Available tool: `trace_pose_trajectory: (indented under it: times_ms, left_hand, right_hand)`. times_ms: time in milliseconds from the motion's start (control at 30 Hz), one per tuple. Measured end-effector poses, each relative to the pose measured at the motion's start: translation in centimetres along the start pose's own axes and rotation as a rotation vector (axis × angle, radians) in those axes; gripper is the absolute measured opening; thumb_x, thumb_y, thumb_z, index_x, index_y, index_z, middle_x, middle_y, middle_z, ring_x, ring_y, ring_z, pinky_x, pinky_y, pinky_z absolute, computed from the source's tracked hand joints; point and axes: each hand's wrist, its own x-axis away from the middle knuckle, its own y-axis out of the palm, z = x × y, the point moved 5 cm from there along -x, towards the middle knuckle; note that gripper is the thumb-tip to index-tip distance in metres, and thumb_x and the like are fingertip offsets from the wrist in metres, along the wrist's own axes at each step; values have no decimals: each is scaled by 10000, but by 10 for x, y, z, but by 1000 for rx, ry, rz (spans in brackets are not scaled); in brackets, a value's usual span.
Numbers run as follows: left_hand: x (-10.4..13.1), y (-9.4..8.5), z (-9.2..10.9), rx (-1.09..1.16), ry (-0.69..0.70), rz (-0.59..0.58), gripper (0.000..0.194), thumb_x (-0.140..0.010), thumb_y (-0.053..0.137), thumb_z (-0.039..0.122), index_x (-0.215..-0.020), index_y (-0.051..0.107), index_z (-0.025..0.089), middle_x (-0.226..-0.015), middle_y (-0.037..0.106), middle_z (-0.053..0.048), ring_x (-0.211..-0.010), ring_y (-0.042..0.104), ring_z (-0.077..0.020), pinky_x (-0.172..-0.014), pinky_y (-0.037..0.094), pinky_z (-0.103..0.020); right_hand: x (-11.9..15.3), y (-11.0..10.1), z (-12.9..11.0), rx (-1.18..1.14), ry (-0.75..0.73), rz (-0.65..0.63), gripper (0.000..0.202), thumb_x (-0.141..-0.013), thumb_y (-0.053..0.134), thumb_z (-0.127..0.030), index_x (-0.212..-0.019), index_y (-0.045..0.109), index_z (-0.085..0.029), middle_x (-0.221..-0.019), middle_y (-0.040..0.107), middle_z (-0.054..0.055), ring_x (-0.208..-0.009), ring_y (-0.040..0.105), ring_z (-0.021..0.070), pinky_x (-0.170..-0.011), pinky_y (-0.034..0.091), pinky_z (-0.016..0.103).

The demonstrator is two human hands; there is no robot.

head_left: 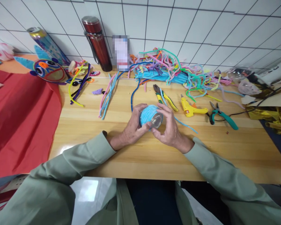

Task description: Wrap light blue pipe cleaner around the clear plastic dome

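Both hands hold a round object wrapped in light blue pipe cleaner above the front middle of the wooden table. Its bare, shiny, clear end faces right and toward me. My left hand wraps its left side, the thumb lying across the front. On the right side, my right hand has its fingers on the top edge and its thumb at the lower edge. A loose blue strand sticks out to the right behind my right hand.
Yellow-green pliers, a yellow glue gun and teal pliers lie behind and right. A tangled pipe cleaner pile, a red thermos and a phone are along the wall. Red cloth covers the left.
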Motion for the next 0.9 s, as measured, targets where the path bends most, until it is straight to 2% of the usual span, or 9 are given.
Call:
trace_pose_trajectory:
  times_ms: [233,533,767,900]
  left_hand:
    - [0,3,6,-73,76,9,595,-1067,584,539,-1534,385,231,-1513,470,-185,-1468,476,-359,-1230,453,-609]
    - [2,3,10,-117,83,-17,607,-1082,570,487,-1575,328,228,-1565,432,-208,-1526,433,-368,-1251,432,-623]
    - [1,3,9,-124,75,-29,610,-1085,554,506,-1574,319,228,-1565,429,-205,-1523,430,-374,-1253,424,-629]
    - [2,4,7,-108,95,5,602,-1082,560,514,-1564,346,222,-1550,443,-197,-1506,447,-361,-1244,436,-615]
  right_hand:
    - [0,2,3,-55,10,-53,736,-938,682,-269,-1600,363,-229,-1590,526,227,-1473,554,413,-1167,532,693]
    - [1,1,6,-163,121,-57,583,-1010,625,-396,-1543,424,-269,-1581,535,191,-1485,545,396,-1192,503,697]
    - [-1,2,6,-175,101,-29,570,-1000,652,-369,-1521,452,-257,-1566,554,192,-1468,563,384,-1195,502,674]
    - [-1,1,4,-126,68,-34,567,-1009,637,-361,-1526,441,-239,-1555,561,208,-1465,570,372,-1188,512,660]
